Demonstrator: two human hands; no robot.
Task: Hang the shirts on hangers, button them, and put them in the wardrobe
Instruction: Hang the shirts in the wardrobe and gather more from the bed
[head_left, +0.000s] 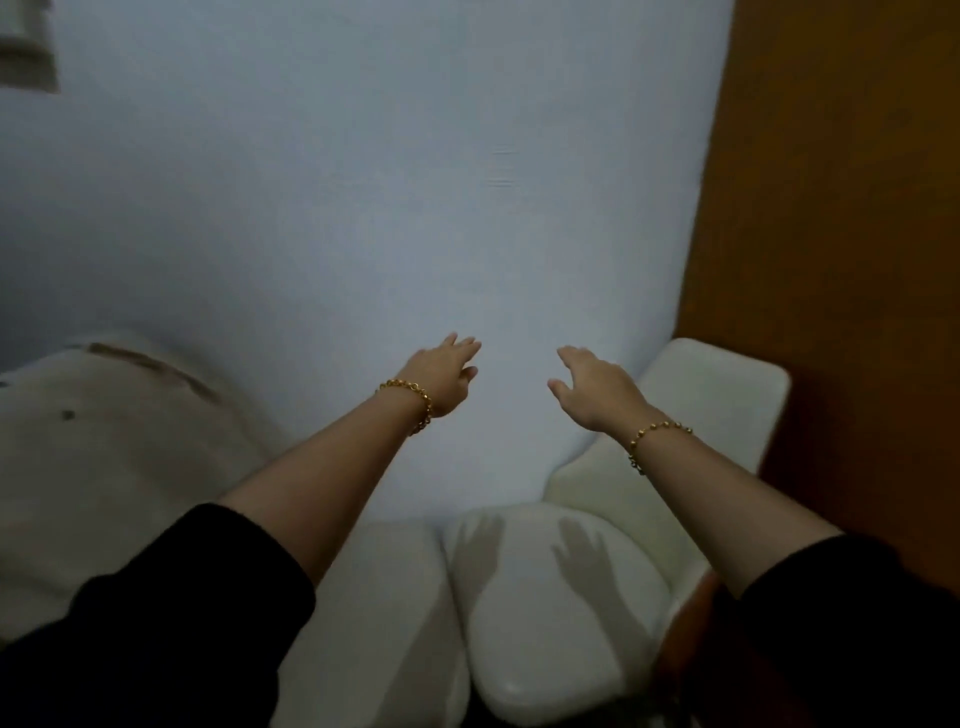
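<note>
Head view: a pale blue wall (363, 208) fills most of the frame, a brown wooden panel (841, 208) stands at right, and white cushioned seats (561, 634) lie below. Both black-sleeved arms reach forward. The left hand (441, 371) and right hand (592, 387) hold nothing, fingers (464, 346) spread and relaxed. Shirts and hangers are out of view.

Just a plain pale blue wall (363, 208) up front, some glossy white padded seats (561, 623) low down in front of it, and a grubbier off-white cushion (104, 457) with dark marks on the left.
</note>
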